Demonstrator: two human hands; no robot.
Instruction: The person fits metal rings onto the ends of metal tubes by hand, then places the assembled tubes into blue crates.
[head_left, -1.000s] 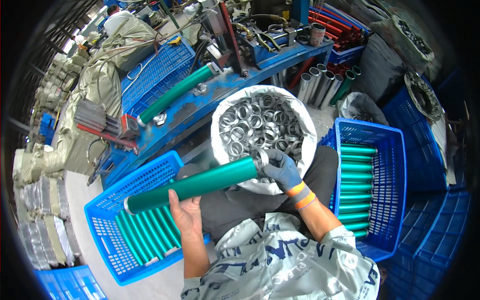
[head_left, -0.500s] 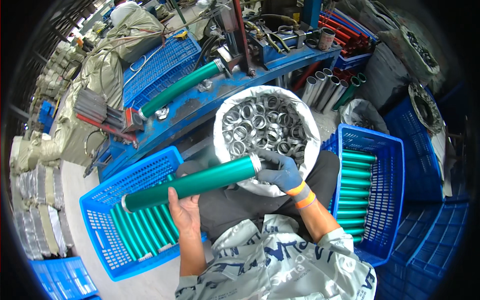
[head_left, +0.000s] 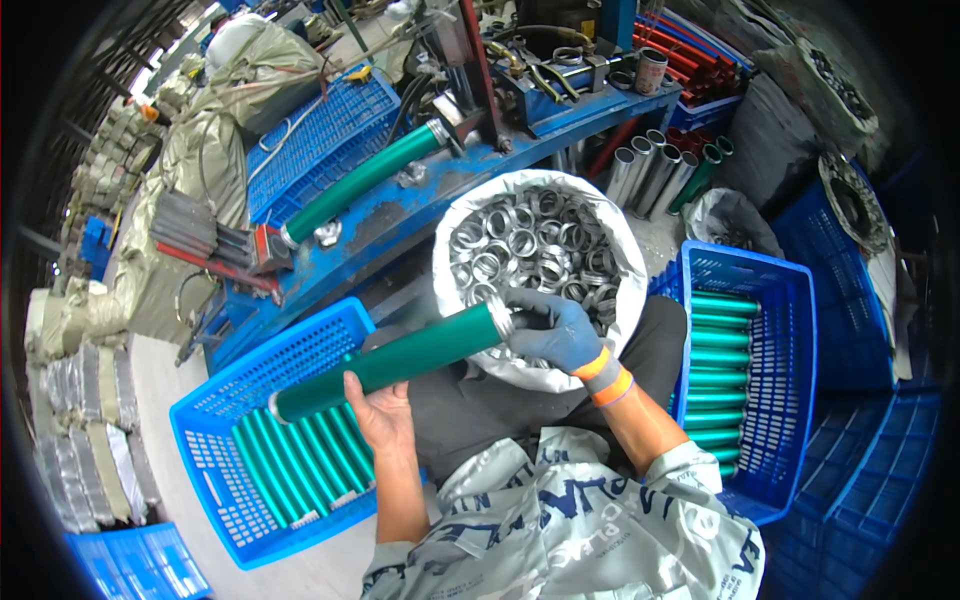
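A green metal tube [head_left: 400,362] lies slantwise across my lap, its right end higher in the picture. My left hand [head_left: 383,418], bare, supports it from below near the middle, with the thumb on the near side and fingers curled under. At the tube's right end sits a silver ring [head_left: 500,318]. My right hand [head_left: 553,332], in a blue-grey glove with an orange cuff, has its fingers closed on that ring. Just beyond it, a white sack [head_left: 628,270] stands between my knees, holding many loose silver rings [head_left: 522,243].
Blue crates with green tubes stand on my left [head_left: 190,440] and right [head_left: 800,400]. Ahead is a blue workbench [head_left: 375,235] with another green tube [head_left: 365,185] mounted on it. Silver tubes [head_left: 650,175] stand upright beyond the sack.
The tube has turned slightly, its left end shifting right and its right end drawing a little left. Both hands keep their hold, and the whole view has shifted slightly.
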